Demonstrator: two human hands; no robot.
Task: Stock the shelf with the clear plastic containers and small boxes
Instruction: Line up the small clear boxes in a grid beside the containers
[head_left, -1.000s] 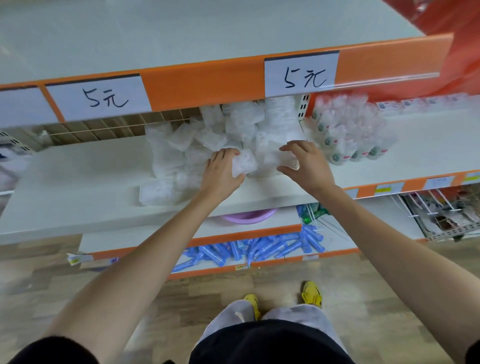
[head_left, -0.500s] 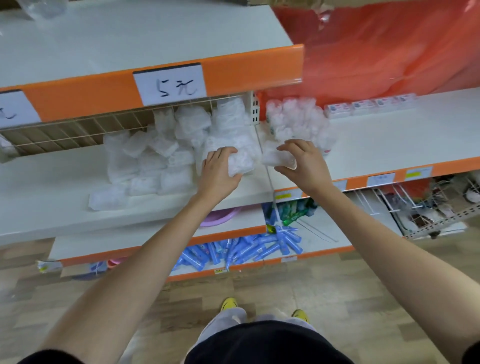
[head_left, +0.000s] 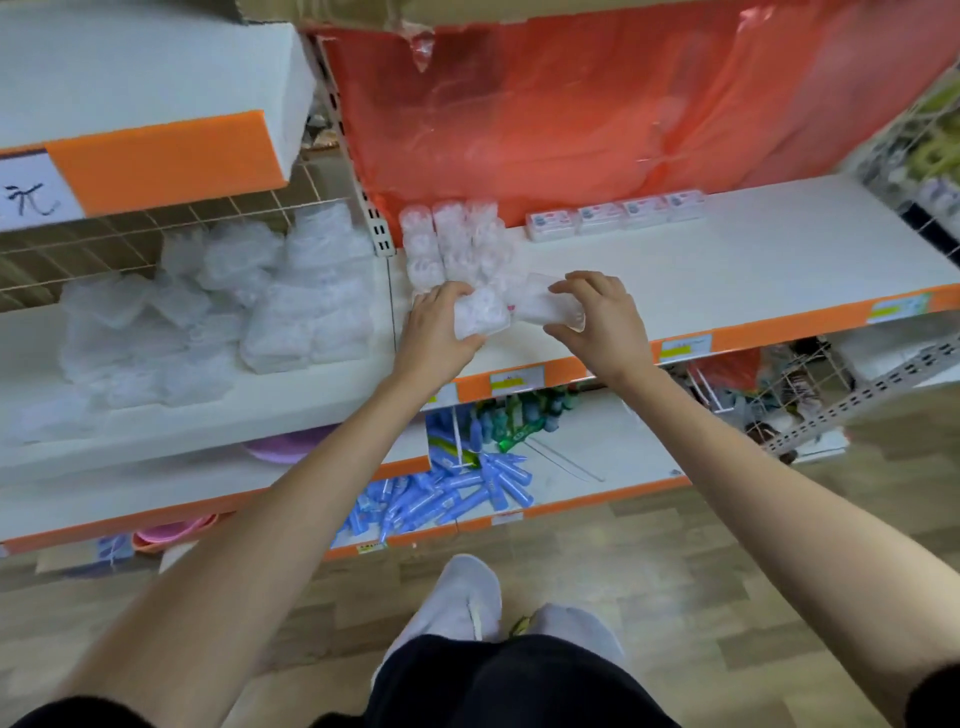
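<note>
Clear plastic containers in a loose heap (head_left: 249, 312) lay on the left bay. My left hand (head_left: 434, 338) curled its fingers round one clear plastic tub (head_left: 480, 317) above the front of the white, orange-edged shelf (head_left: 753, 270). Just beside it, my right hand (head_left: 602, 325) pinched a second clear tub (head_left: 545, 306). Behind them stood stacked clear tubs (head_left: 449, 244); further right, a row of small flat boxes (head_left: 613, 213) lined the red plastic sheet (head_left: 571, 130).

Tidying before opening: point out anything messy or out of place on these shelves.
The blue tubes lie in a jumbled heap on the lower shelf. The clear containers on the left shelf are piled loosely, unlike the neat row of small boxes.
</note>
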